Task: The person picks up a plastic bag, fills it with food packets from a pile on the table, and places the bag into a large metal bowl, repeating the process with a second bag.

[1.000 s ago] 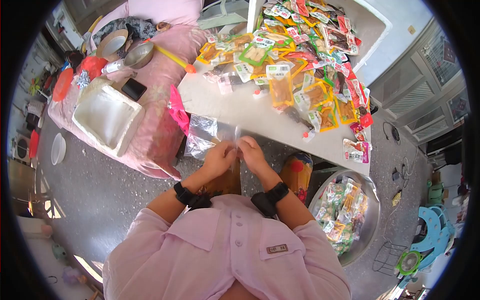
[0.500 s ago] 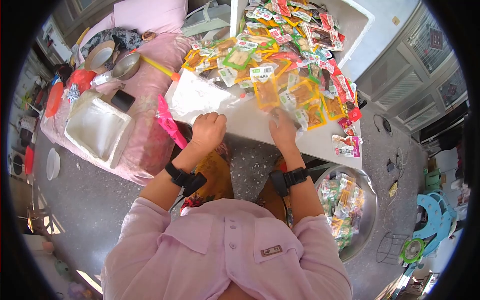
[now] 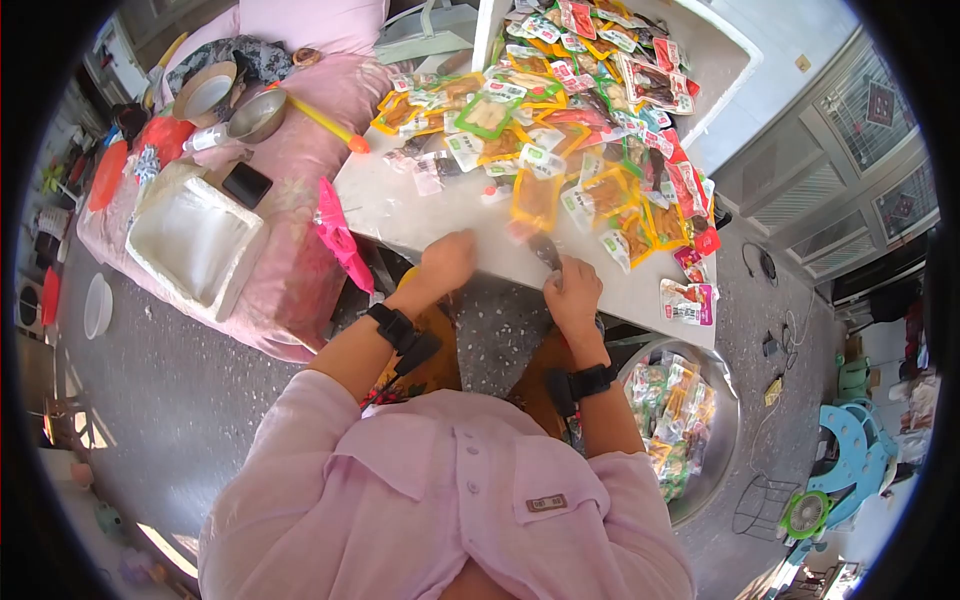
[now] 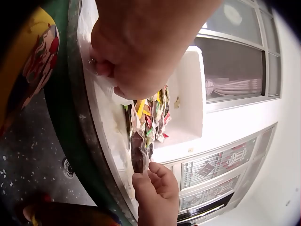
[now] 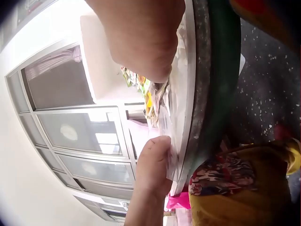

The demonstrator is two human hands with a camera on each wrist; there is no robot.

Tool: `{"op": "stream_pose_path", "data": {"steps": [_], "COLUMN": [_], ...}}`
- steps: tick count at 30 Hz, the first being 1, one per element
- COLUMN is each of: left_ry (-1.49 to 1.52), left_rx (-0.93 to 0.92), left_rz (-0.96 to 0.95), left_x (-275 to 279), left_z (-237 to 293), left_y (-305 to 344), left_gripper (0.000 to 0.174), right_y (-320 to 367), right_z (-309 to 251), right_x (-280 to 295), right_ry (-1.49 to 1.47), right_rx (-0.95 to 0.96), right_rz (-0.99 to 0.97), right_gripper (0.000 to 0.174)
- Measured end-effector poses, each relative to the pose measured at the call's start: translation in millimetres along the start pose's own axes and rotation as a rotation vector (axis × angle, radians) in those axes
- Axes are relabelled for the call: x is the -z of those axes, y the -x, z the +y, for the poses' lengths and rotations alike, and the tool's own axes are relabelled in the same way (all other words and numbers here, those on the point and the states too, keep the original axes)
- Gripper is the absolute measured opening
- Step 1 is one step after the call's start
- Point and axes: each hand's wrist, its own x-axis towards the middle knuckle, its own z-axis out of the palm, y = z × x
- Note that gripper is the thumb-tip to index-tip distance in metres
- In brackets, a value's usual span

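Head view: right hand point(image 3: 572, 292) is at the near edge of the white counter point(image 3: 400, 205). Its fingers are closed round the low end of a dark packet point(image 3: 545, 250), a slim flat brownish pouch that sticks out far of the hand onto the counter. Left hand point(image 3: 447, 262) is just left of it on the same edge, blurred with fingers curled; its hold is unclear here. Far of both hands is a heap of snack packets point(image 3: 560, 130), glossy flat pouches in yellow, red and green. A steel basin point(image 3: 738, 420) with more pouches sits on the floor, near right. A white foam box point(image 3: 195, 245) sits on pink cloth point(image 3: 300, 150), left

Left wrist view: left hand point(image 4: 141, 42) has its fingers curled, pinching the clear bag point(image 4: 100, 79), thin crinkled film lying at the counter rim. Right hand point(image 4: 157, 193) is below, and its fingers point(image 4: 141, 179) pinch the bottom of the dark packet point(image 4: 138, 157), which stands upright in front of the heap

Right wrist view: right hand point(image 5: 141, 33) is at the top and the packet is hidden by it. Clear bag point(image 5: 170, 117) shows as wrinkled see-through film running along the counter edge. Left hand point(image 5: 153, 174) is at the film's lower end, with a fingertip pressed on it
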Motion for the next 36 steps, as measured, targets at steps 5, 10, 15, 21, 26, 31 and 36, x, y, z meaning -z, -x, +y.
{"op": "stream_pose_path", "data": {"steps": [5, 10, 15, 21, 26, 31, 36], "left_ry": [0.075, 0.133, -0.002, -0.069, -0.178, -0.035, -0.086], "left_rx": [0.029, 0.062, -0.054, -0.020, 0.011, -0.125, -0.114], "left_rz": [-0.090, -0.127, -0.148, 0.000, 0.055, 0.023, 0.180], "left_x": [3.0, 14.9, 30.6, 21.1, 30.3, 19.6, 19.0], "left_z": [0.2, 13.5, 34.0, 19.3, 8.0, 1.5, 2.7], "left_y": [-7.9, -7.2, 0.2, -1.7, 6.1, 10.7, 5.8], "left_gripper": [0.023, 0.020, 0.019, 0.013, 0.011, 0.010, 0.010], "right_y": [16.1, 10.3, -4.4, -16.1, -7.4, -15.7, -30.4], "right_z": [-16.2, -19.1, -34.9, -43.8, -44.6, -58.1, -68.8], "right_x": [6.7, 8.5, -1.7, -10.3, -16.1, -12.7, -29.3], "right_ry": [0.012, 0.024, 0.003, -0.082, -0.142, -0.110, -0.061], "right_rx": [0.169, 0.282, 0.339, 0.450, 0.531, 0.409, 0.347], "right_rz": [0.052, 0.034, -0.006, -0.081, -0.031, -0.098, -0.090], "right_gripper": [0.031, 0.032, 0.026, 0.022, 0.021, 0.018, 0.021]}}
